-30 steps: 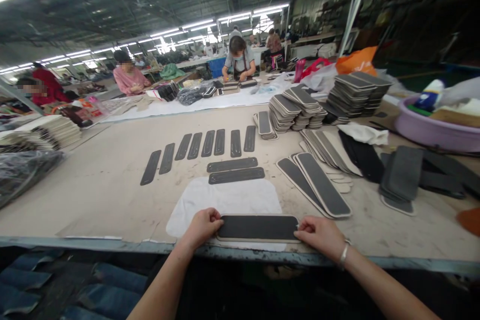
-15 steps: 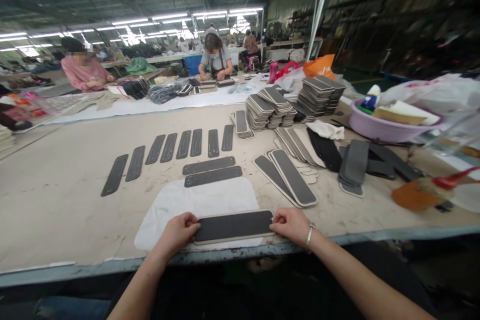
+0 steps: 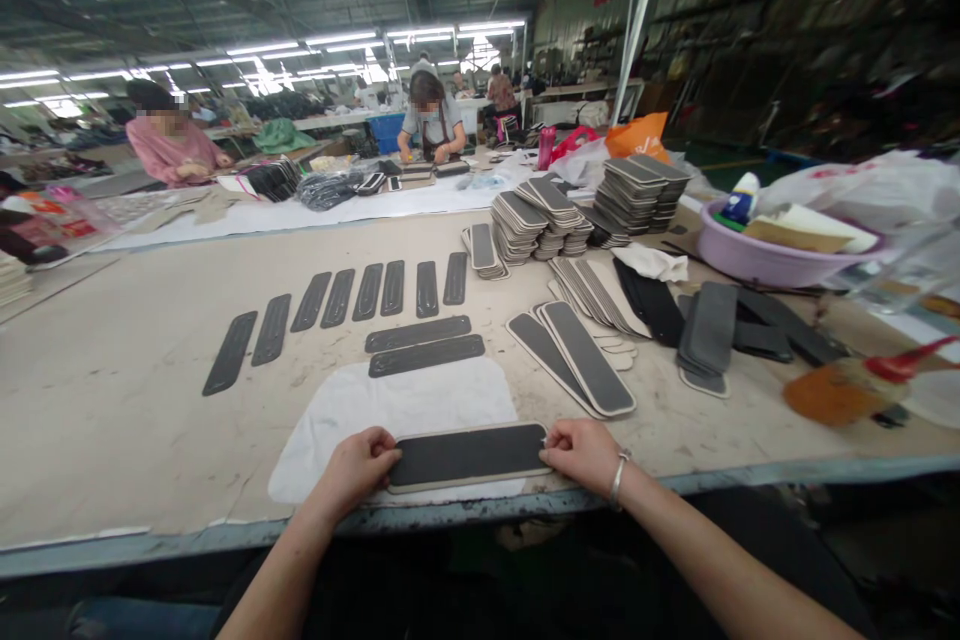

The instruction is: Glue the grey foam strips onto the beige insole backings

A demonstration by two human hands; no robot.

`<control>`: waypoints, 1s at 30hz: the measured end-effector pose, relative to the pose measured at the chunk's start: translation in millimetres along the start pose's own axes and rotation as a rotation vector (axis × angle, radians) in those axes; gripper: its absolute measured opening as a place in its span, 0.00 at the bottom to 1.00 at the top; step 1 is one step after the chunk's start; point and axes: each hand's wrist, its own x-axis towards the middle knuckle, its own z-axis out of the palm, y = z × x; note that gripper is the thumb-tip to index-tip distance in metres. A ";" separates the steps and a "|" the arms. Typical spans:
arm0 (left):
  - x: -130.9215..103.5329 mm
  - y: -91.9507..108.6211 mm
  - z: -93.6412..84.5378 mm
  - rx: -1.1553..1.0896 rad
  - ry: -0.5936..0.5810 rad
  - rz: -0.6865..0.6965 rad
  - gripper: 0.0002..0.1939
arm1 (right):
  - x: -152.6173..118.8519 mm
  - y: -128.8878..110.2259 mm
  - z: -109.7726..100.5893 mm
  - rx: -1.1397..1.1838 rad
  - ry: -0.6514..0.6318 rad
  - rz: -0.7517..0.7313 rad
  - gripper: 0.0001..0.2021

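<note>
A long black panel with a beige border [image 3: 471, 457] lies across the near edge of a white sheet [image 3: 330, 425]. My left hand [image 3: 361, 465] pinches its left end between thumb and fingers. At the opposite end, my right hand [image 3: 583, 456], with a bracelet at the wrist, grips the panel the same way. Just beyond the sheet, two dark strips with glossy streaks [image 3: 426, 356] lie crosswise. Behind them several similar dark strips [image 3: 367, 291] are spread in a slanting row. To the right, loose beige-edged panels [image 3: 589, 360] overlap one another.
Stacks of panels [image 3: 521, 225] stand at the back right, near a purple basin [image 3: 787, 255] holding a bottle. An orange-brown glue bottle with a red nozzle [image 3: 840, 390] lies at the right. The table edge [image 3: 225, 535] runs close to me. Co-workers [image 3: 431, 120] sit across the table.
Almost nothing differs. Both hands keep hold of the panel in the same place, and the view has shifted very slightly.
</note>
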 end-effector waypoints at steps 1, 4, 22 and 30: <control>-0.3 0.6 0.1 0.004 0.005 -0.006 0.06 | 0.0 -0.3 0.1 -0.005 -0.002 -0.003 0.05; -1.9 3.0 -0.2 -0.011 0.009 -0.010 0.04 | -0.7 -1.9 -0.8 -0.015 -0.016 -0.019 0.06; -9.1 4.3 -8.8 0.016 0.023 0.072 0.04 | -5.3 -2.0 -2.3 -0.131 -0.018 -0.135 0.08; -8.7 2.6 -7.2 0.027 0.015 0.119 0.04 | -6.8 2.6 -2.3 -0.020 0.020 -0.138 0.07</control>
